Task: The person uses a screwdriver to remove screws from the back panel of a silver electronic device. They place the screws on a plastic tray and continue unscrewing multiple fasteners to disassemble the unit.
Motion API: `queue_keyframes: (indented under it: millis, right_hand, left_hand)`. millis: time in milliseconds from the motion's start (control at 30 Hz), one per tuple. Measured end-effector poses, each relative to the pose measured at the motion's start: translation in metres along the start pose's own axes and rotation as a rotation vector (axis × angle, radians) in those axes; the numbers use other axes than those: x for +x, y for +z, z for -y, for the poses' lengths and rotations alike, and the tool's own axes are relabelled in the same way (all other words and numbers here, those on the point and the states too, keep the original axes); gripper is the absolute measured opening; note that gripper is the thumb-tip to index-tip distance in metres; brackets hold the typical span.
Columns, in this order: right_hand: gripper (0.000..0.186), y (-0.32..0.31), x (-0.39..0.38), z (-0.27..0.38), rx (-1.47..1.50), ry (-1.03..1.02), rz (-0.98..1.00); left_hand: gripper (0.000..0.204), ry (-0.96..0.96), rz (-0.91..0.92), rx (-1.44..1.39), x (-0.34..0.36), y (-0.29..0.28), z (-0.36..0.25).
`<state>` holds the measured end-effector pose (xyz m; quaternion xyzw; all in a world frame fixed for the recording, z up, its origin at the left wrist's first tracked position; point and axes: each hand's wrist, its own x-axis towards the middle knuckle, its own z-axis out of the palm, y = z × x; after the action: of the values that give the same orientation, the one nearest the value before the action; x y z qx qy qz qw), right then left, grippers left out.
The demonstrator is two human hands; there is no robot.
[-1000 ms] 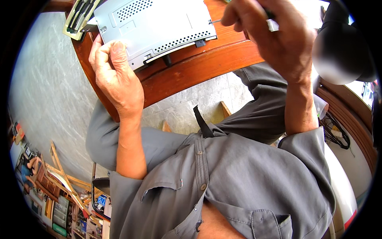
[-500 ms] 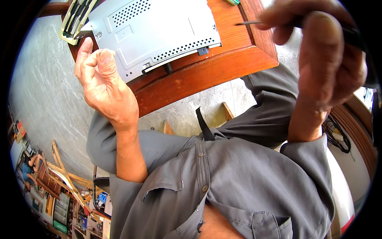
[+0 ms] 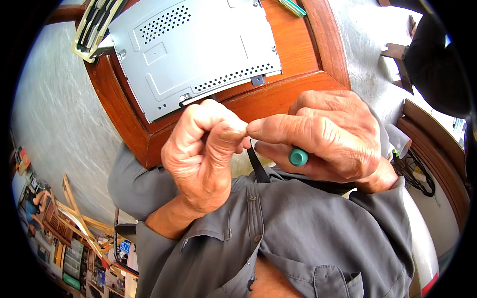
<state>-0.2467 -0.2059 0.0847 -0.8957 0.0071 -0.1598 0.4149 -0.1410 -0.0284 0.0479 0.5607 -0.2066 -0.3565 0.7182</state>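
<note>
My left hand (image 3: 201, 159) and my right hand (image 3: 328, 136) meet at the fingertips in front of my lap, just off the near edge of a wooden table. Thumb and forefinger of the left are pinched; anything between them is too small to make out. Curled right fingers hold a screwdriver (image 3: 298, 157), of which only the green handle end shows; its shaft is hidden. Beyond the hands, a flat silver-grey metal casing (image 3: 198, 54) with rows of punched holes lies on the table (image 3: 293, 97).
A green-handled tool (image 3: 293, 7) lies at the table's far right. A pale rack with dark slots (image 3: 97, 30) stands at the casing's left corner. Dark cables (image 3: 415, 174) hang at right. Wooden furniture and a person (image 3: 37, 203) are in the left background.
My right hand has come down and left from the upper right, with the screwdriver turned so its handle end shows. My left hand has moved right, away from the casing's corner, to meet it.
</note>
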Motion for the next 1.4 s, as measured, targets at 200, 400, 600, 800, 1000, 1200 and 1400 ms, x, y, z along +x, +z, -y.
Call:
queue_keyframes:
  millis: [200, 400, 600, 800, 1000, 1200, 1400]
  right_hand:
    - [0.039, 0.01, -0.004, -0.003, -0.002, 0.046, -0.034]
    - [0.035, 0.011, -0.002, -0.004, -0.015, 0.022, -0.027]
    - [0.027, 0.013, 0.0, -0.003, -0.05, -0.004, -0.036]
    - [0.029, -0.008, 0.014, -0.007, -0.069, 0.005, 0.055]
    - [0.012, -0.022, 0.011, -0.023, -0.416, 0.389, 0.044]
    - [0.012, -0.017, 0.017, -0.03, -0.219, 0.572, 0.04]
    - [0.01, -0.012, 0.018, -0.034, -0.187, 0.594, 0.093]
  left_hand:
    - [0.019, -0.023, 0.013, 0.002, 0.0, 0.003, 0.007]
    - [0.019, -0.084, -0.036, -0.095, -0.002, 0.008, 0.008]
    - [0.022, -0.145, -0.055, -0.139, -0.002, 0.011, 0.003]
    - [0.02, -0.128, -0.009, -0.123, -0.004, 0.007, 0.004]
    - [0.024, -0.191, 0.082, 0.001, -0.003, -0.003, -0.01]
    - [0.017, -0.142, 0.062, 0.045, -0.005, -0.007, -0.013]
    - [0.022, -0.167, 0.148, 0.111, -0.004, -0.018, -0.024]
